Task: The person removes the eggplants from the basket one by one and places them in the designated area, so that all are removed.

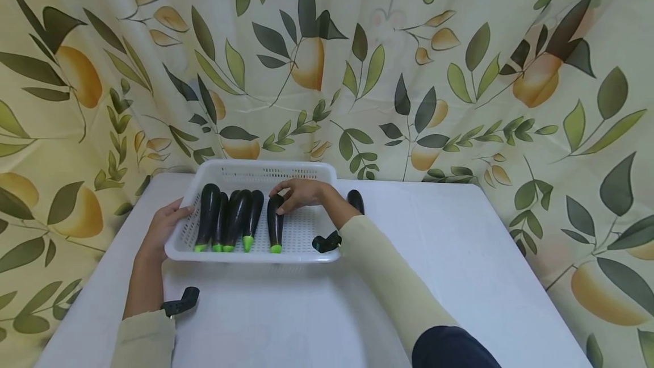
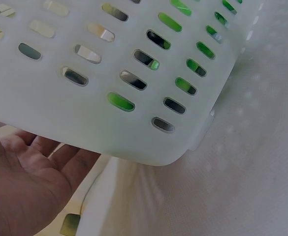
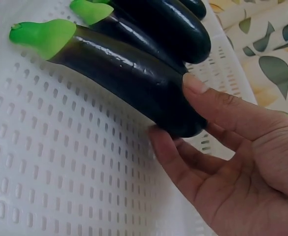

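Over at the tabletop (image 1: 419,243), the right grip (image 1: 301,191) pinches an eggplant (image 1: 276,229) by its blunt end inside the white basket (image 1: 301,234), just apart from the row of other eggplants (image 1: 237,217), so I'd guide it slowly without knocking them, the left grip (image 1: 162,227) clasping the rim (image 1: 176,238) for steadiness.

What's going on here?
A person is handling eggplants at a white table. The right hand grips one eggplant by its dark rounded end, inside a white perforated basket. The left hand holds the basket's left side. Several other eggplants lie side by side in the basket's left part, green ends toward the person. Another eggplant lies outside, right of the basket. Can't tell whether they're loading or unloading.
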Action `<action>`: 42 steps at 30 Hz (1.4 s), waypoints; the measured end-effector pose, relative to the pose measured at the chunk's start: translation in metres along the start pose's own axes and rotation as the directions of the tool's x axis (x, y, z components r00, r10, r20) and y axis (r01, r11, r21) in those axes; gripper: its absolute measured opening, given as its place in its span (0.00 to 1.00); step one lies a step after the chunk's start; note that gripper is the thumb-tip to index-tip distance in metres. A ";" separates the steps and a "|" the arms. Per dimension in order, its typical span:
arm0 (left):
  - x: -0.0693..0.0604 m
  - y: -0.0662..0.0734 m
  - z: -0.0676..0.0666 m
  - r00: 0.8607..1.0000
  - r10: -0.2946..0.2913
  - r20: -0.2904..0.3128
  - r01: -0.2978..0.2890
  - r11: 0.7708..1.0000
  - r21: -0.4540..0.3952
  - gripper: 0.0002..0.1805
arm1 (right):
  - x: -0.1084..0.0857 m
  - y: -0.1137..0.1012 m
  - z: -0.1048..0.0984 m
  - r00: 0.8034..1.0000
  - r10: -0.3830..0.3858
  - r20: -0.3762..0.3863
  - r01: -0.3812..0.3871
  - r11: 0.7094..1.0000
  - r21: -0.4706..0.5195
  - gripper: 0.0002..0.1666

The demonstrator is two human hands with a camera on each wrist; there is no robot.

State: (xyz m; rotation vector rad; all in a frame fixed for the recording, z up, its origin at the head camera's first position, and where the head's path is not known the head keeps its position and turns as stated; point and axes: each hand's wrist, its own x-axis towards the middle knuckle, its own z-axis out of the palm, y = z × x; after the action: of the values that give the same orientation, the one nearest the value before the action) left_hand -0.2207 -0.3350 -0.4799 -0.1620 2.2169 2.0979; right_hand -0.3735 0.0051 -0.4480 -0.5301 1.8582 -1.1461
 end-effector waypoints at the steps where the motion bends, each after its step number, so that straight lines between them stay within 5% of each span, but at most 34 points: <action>1: 0.000 0.000 0.000 1.000 0.004 0.001 -0.004 1.000 0.000 0.35 | 0.000 0.000 0.000 1.000 0.007 0.012 -0.007 0.999 0.031 0.34; 13: 0.001 -0.001 -0.002 1.000 -0.007 0.007 0.008 1.000 -0.026 0.35 | 0.000 -0.003 0.010 0.997 0.027 0.068 -0.035 0.992 0.120 0.41; 20: -0.001 -0.001 -0.002 1.000 0.020 0.012 -0.020 0.999 -0.025 0.35 | 0.003 -0.004 0.009 0.998 -0.023 0.059 0.017 0.995 0.098 0.40; 32: 0.000 -0.001 -0.003 1.000 0.009 0.007 -0.008 0.999 -0.054 0.35 | 0.000 -0.005 0.005 0.993 -0.051 0.106 0.028 0.978 0.206 0.44; 42: 0.001 -0.003 -0.003 1.000 0.008 0.009 -0.008 0.998 -0.062 0.36 | 0.001 -0.003 0.004 1.000 -0.005 -0.031 0.007 0.997 0.077 0.35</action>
State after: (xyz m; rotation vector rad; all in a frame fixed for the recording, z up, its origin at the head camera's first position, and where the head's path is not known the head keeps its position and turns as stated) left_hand -0.2213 -0.3385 -0.4828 -0.1480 2.1520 2.1686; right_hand -0.3703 0.0009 -0.4464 -0.4775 1.8315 -1.2305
